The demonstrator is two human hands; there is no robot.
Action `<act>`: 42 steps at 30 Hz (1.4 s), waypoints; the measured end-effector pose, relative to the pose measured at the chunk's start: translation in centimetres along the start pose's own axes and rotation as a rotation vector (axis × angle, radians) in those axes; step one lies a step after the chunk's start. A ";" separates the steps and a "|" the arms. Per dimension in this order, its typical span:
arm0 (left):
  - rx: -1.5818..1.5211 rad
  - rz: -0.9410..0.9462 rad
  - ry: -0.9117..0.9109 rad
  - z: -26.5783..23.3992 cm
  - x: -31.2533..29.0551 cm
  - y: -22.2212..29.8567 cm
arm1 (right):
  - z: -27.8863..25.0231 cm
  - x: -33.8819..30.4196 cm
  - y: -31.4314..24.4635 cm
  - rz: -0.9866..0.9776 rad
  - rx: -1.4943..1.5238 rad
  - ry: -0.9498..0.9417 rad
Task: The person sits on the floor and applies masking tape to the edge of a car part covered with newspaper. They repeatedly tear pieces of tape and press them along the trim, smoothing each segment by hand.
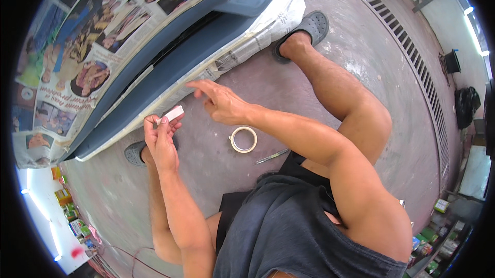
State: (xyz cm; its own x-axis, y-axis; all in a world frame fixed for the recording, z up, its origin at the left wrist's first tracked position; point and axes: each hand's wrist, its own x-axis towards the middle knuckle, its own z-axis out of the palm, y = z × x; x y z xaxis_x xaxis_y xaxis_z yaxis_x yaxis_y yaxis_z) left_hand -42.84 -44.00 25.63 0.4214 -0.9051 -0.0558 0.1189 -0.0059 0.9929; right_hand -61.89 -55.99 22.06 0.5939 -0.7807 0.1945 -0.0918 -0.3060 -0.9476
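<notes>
My left hand point(164, 132) is closed around a small pale, whitish-pink rectangular block point(172, 114); its exact kind is unclear. Ahead of it my right hand point(221, 102) reaches over the lower edge of a grey-blue car bumper point(185, 61). The right index finger is stretched out close to that edge, the other fingers are partly curled, and nothing shows in them. Whether the fingertip touches cannot be made out. Newspaper point(98, 36) covers the bumper's upper side, and more paper point(252, 38) runs along its lower edge.
On the floor between my legs lie a roll of masking tape point(243, 139) and a thin pen-like stick point(272, 156). My feet wear grey clogs point(312, 25). A drain grate point(412, 51) curves along the right. Shelves with cans point(428, 242) stand at lower right; a red hose point(129, 252) lies lower left.
</notes>
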 end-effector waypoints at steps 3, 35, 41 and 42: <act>0.102 -0.016 -0.108 1.1 0.1 0.9 | -0.7 0.0 -0.9 -0.097 0.215 -0.022; 0.052 -0.037 -0.208 0.7 0.2 0.1 | -0.9 0.6 -0.5 0.166 0.174 -0.172; -0.019 -0.068 -0.177 0.9 0.5 -0.5 | -0.4 0.6 0.3 0.170 0.224 -0.174; -0.026 -0.069 -0.166 0.8 0.6 -0.5 | -0.5 0.7 0.1 0.188 0.225 -0.199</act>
State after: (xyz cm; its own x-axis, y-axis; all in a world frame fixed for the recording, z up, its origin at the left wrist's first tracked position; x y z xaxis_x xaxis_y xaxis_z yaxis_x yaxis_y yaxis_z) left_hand -43.40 -44.84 25.18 0.2577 -0.9607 -0.1032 0.1665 -0.0610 0.9841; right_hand -61.91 -56.84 22.28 0.7296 -0.6835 -0.0213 -0.0496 -0.0218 -0.9985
